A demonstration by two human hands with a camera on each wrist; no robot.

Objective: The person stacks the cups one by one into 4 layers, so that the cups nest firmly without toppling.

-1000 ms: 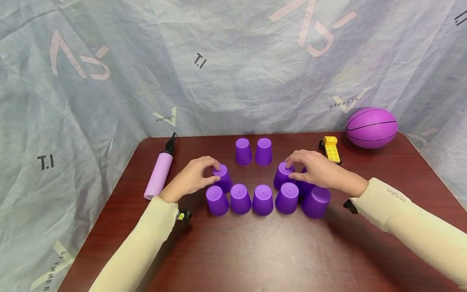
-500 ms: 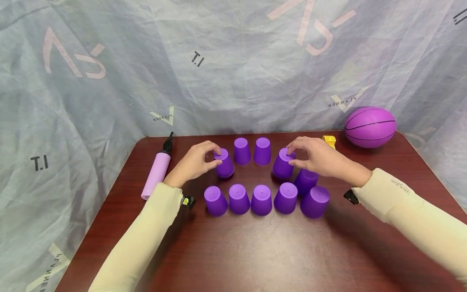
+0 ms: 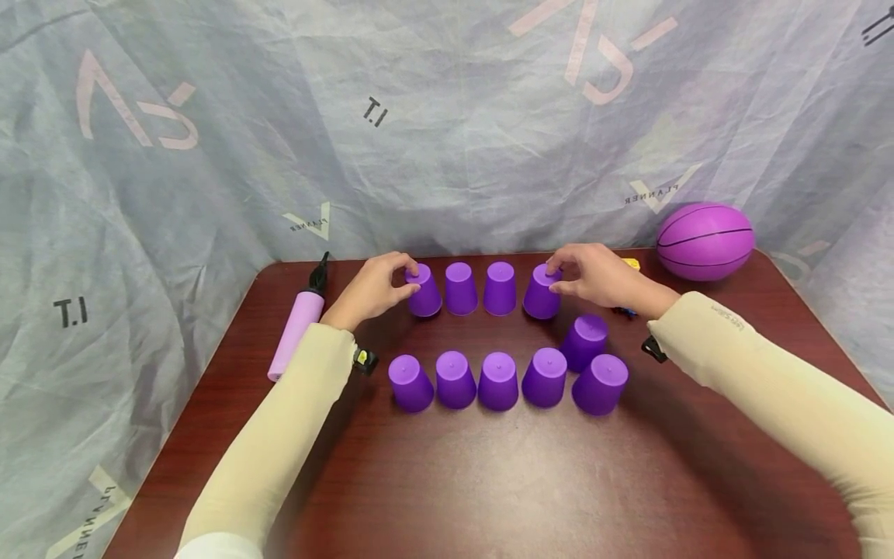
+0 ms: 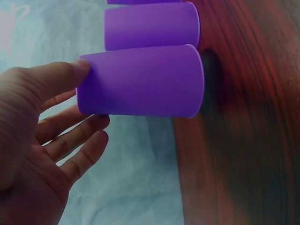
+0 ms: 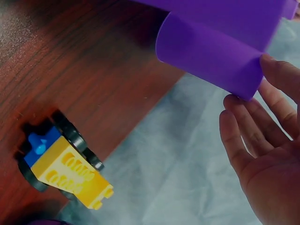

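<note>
My left hand (image 3: pixel 377 286) pinches the closed end of an upside-down purple cup (image 3: pixel 424 293), at the left end of the back row. In the left wrist view, thumb and fingertips grip that cup (image 4: pixel 140 82) by its narrow end. My right hand (image 3: pixel 594 273) pinches another upside-down purple cup (image 3: pixel 541 293) at the row's right end; the right wrist view shows this cup (image 5: pixel 211 56) between thumb and fingers. Two more purple cups, one at left (image 3: pixel 461 290) and one at right (image 3: pixel 500 290), stand between them. Several cups form a front row, among them a middle cup (image 3: pixel 498 382).
One purple cup (image 3: pixel 585 344) stands behind the front row's right end. A lilac hand pump (image 3: pixel 296 334) lies at the left. A yellow toy-brick car (image 5: pixel 70 168) sits beyond my right hand, and a purple ball (image 3: pixel 705 242) occupies the back right corner. A cloth hangs behind the table.
Both hands have carried their cups away from behind the front row, back to either side of the two rear cups. The gap between front and back rows has widened.
</note>
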